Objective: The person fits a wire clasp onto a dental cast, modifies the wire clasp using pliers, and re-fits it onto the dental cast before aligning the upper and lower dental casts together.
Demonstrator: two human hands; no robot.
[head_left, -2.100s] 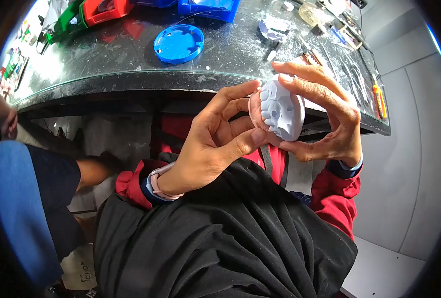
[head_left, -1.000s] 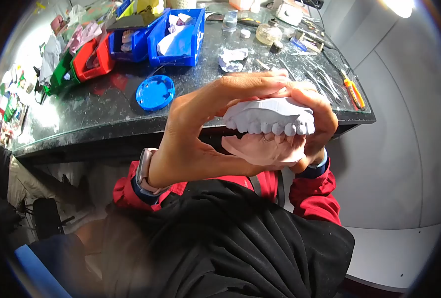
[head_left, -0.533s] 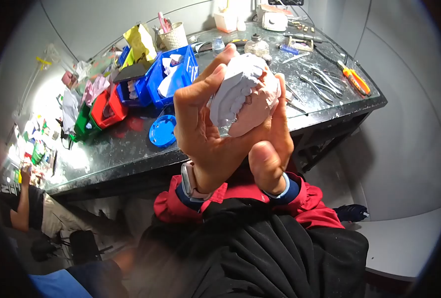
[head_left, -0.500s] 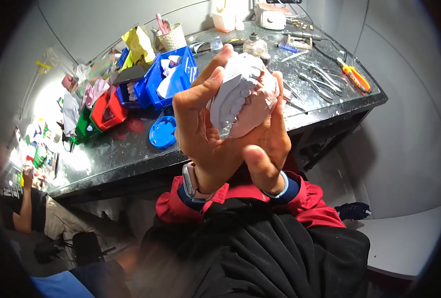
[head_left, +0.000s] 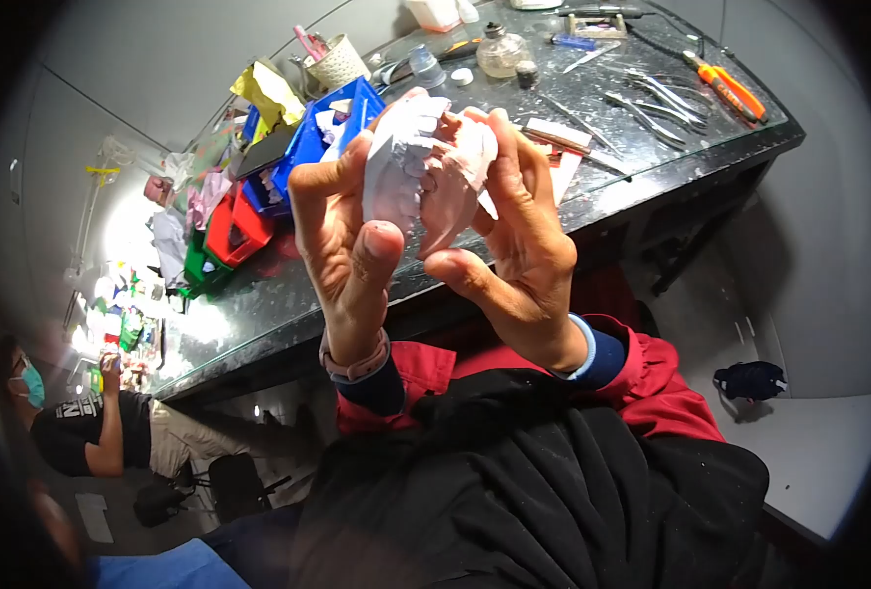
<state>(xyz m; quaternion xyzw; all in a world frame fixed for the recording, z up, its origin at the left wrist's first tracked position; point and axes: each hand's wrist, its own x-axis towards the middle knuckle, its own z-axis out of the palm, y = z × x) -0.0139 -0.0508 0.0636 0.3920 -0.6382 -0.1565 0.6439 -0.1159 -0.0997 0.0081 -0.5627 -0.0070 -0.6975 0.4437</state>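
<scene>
Above the bench's front edge, two dental plaster casts are held together with their tooth rows facing each other. The white cast (head_left: 388,172) is on the left, gripped by my left hand (head_left: 342,240) with its thumb along the lower side. My right hand (head_left: 531,245) grips the pinkish cast (head_left: 463,167) from the right, fingers at the top and thumb near its lower tip. The teeth of both casts meet or nearly meet along the middle; I cannot tell how tightly they fit.
Blue bins (head_left: 357,103), a red bin (head_left: 237,231) and a speckled cup (head_left: 340,64) stand left on the black bench (head_left: 259,309). Pliers (head_left: 666,108), orange-handled cutters (head_left: 730,88) and a glass bottle (head_left: 502,51) lie or stand behind. A person (head_left: 82,427) works at far left.
Both hands have shifted left and turned the casts to a more upright angle. My wrists have moved apart, and the left thumb now shows in front. The view has tilted a little.
</scene>
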